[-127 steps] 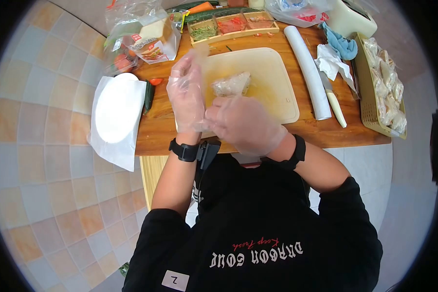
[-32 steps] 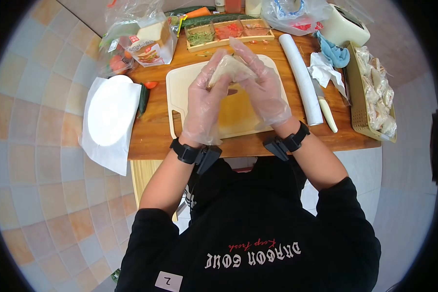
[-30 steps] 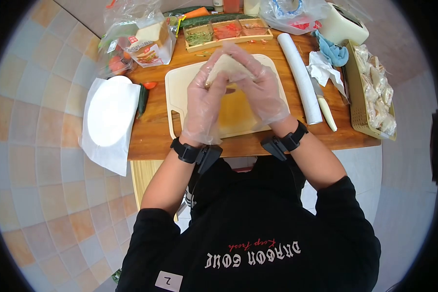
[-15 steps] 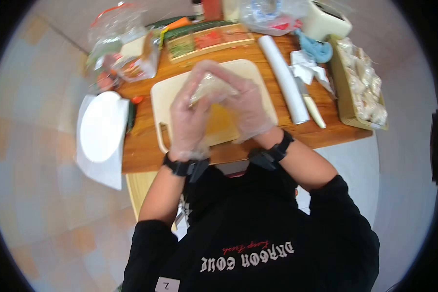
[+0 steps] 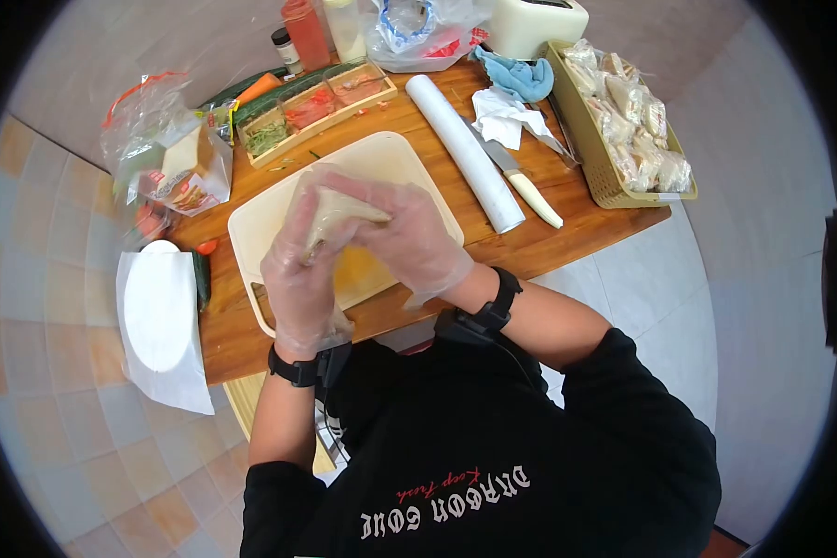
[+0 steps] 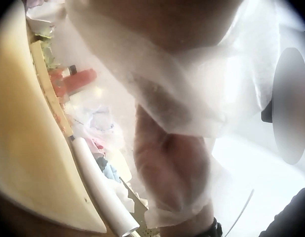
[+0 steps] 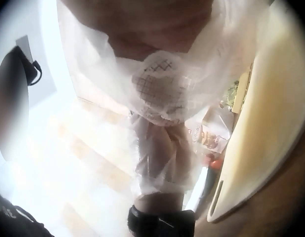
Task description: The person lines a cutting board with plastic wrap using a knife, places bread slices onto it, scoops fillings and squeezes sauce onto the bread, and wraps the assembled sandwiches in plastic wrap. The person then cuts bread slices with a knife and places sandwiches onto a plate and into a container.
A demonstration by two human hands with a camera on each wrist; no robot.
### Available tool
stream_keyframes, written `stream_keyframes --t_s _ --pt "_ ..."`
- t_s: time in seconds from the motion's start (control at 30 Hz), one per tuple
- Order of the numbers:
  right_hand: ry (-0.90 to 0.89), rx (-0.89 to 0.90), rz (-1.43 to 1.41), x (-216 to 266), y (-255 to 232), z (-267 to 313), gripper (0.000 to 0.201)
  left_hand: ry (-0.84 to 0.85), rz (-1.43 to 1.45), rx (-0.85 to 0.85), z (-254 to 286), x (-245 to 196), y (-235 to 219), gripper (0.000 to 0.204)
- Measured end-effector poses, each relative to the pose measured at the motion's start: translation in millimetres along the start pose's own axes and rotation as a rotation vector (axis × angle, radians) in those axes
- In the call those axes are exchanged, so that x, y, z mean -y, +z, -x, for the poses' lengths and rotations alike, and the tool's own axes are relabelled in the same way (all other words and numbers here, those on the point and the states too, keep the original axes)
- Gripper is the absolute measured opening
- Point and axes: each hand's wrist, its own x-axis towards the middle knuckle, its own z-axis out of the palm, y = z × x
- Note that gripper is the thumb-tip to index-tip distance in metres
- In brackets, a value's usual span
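Observation:
Both hands wear clear plastic gloves and hold a pale, triangular sandwich in clear film (image 5: 338, 214) over the cutting board (image 5: 251, 228). My left hand (image 5: 298, 279) grips its left side, thumb on the near face. From the right, my right hand (image 5: 418, 237) holds the other side, its fingers meeting the left ones at the far edge. In the right wrist view a checked pattern shows on the wrapped sandwich (image 7: 162, 89), partly covered by glove film. The left wrist view shows mainly glove and palm; the sandwich is largely hidden there.
A white roll (image 5: 465, 153) and a knife (image 5: 530, 195) lie right of the board. A basket of wrapped sandwiches (image 5: 609, 191) stands far right. Behind are a tray of fillings (image 5: 312, 130) and bagged bread (image 5: 186, 167). White paper (image 5: 163, 363) overhangs the table's left edge.
The sandwich lay on the board while the right hand tugged at the left glove; now both hands hold it raised. The head view has since turned, shifting and tilting the table.

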Motion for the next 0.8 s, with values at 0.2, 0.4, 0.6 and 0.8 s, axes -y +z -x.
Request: stream_keyframes --t_s 0.2,0.4,0.6,0.8 --pt "0.349 -0.043 -0.136 33 -33 9 0.048 -0.11 0.082 0.096 -4 2 4 0.063" --pt "0.597 0.16 -0.037 45 -71 37 0.062 0.005 0.044 0.484 -12 -1 17 0.076" --pt "0.47 -0.168 -0.024 80 -144 39 0.076 0.001 0.323 0.335 -7 -1 23 0.09" --pt "0.22 -0.603 1.11 99 -297 -39 0.066 -0.212 0.573 0.206 -4 -4 -3 0.08"
